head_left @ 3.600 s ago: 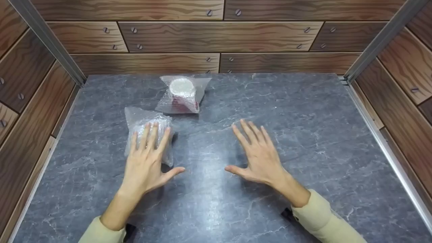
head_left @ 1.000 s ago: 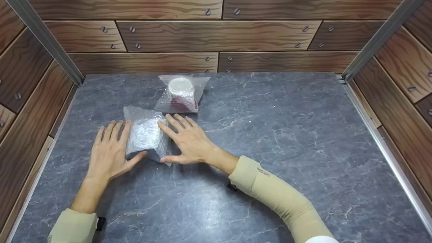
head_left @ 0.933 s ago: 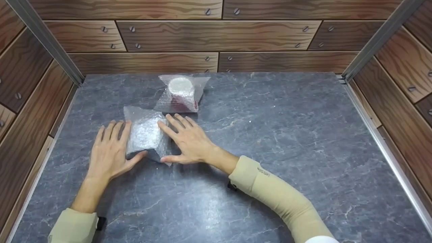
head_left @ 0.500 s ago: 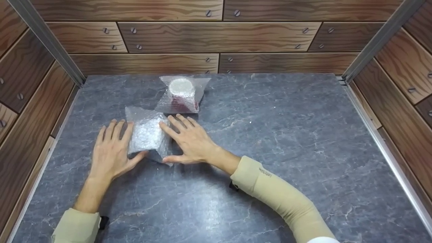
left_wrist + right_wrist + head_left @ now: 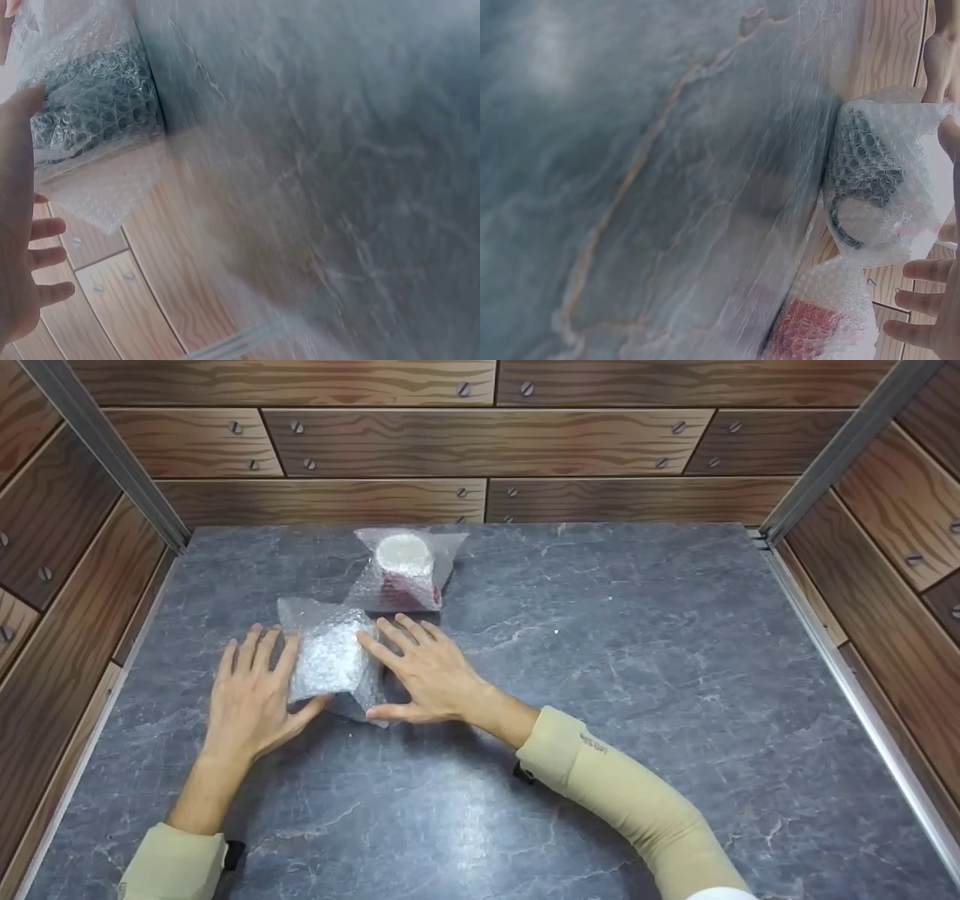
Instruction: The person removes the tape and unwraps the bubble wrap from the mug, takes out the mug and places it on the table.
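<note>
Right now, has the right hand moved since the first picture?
Yes, to the left. In the head view, the right hand was right of the upright wall seam; now it's left of it.

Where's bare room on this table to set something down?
Widest: the table beyond the right sleeve, out to the right metal rail. Another patch: between it and the left sleeve. Crowded: left of centre, where left hand and right hand flank the nearer package, farther package close behind.

Pale glare streaks the counter (image 5: 472,810) near its front middle in the bright head view, while both wrist views look hazy.
</note>
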The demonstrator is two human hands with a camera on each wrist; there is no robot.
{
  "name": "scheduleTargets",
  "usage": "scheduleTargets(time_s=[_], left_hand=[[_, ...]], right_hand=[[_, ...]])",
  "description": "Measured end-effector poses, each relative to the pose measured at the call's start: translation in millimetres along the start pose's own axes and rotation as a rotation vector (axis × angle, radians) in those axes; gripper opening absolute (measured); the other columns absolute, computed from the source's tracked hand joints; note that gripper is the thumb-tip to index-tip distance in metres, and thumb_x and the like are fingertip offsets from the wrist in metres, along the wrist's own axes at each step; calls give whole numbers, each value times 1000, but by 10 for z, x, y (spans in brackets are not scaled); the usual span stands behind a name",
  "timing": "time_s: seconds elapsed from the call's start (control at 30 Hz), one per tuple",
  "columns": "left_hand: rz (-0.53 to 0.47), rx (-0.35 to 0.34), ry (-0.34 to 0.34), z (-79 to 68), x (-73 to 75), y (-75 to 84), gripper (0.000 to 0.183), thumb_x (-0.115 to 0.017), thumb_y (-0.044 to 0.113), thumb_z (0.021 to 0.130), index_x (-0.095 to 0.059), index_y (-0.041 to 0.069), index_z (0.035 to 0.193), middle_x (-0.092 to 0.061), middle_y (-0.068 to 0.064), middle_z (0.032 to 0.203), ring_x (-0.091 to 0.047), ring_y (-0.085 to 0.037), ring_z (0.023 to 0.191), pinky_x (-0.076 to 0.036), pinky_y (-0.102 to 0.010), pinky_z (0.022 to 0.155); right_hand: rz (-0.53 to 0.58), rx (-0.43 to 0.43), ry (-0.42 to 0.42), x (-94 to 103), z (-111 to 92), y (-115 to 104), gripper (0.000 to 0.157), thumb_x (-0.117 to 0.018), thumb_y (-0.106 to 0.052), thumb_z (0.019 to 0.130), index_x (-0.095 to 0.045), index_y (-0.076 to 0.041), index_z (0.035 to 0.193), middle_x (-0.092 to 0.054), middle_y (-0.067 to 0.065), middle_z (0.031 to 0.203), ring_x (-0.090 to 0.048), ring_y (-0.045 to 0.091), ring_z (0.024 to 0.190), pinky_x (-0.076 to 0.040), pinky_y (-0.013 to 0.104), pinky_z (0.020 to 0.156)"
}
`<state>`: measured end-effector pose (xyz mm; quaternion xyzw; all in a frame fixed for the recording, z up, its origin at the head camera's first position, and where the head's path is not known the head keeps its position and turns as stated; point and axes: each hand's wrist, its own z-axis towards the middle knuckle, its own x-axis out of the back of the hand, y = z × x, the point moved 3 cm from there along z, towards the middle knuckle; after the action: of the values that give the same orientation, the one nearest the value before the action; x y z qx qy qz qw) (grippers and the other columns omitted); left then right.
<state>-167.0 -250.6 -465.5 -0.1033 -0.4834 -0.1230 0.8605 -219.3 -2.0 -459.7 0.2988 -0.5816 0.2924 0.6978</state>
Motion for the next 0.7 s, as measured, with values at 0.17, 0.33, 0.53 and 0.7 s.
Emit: scheduleTargets(time_s=[0.17, 0.33, 0.53, 0.7], left_hand=[[-1, -4, 24, -9, -6, 23, 97, -47, 78, 85, -57, 2, 144, -62, -29, 140, -52, -53, 138, -44, -71, 113], [-10, -6, 55, -32, -6, 54, 97, -47, 78, 85, -57, 2, 143, -64, -26, 137, -53, -53, 137, -46, -70, 110], [-24, -5, 38, -26, -9, 110, 94, -51, 75, 84, -56, 3, 145, -64, -24, 138, -53, -53, 138, -44, -70, 112], [-25, -13, 30, 0, -9, 170, 94, -50, 75, 85, -55, 4, 146, -64, -24, 138, -53, -53, 137, -45, -69, 112]], right_hand=[[-1, 4, -11, 11, -22, 22, 106, -41, -90, 90, -12, -27, 171, -34, 10, 173, -35, 36, 159, -38, 53, 127], [-7, 11, -33, 15, -41, 28, 105, -39, -89, 91, -11, -27, 171, -32, 11, 174, -33, 36, 160, -38, 54, 128], [-37, 20, -14, 26, -90, 49, 105, -39, -90, 91, -14, -26, 171, -36, 10, 172, -35, 35, 159, -39, 52, 127], [-54, 22, 10, 33, -146, 87, 105, -40, -89, 91, -17, -25, 170, -38, 10, 171, -37, 35, 158, -41, 53, 125]])
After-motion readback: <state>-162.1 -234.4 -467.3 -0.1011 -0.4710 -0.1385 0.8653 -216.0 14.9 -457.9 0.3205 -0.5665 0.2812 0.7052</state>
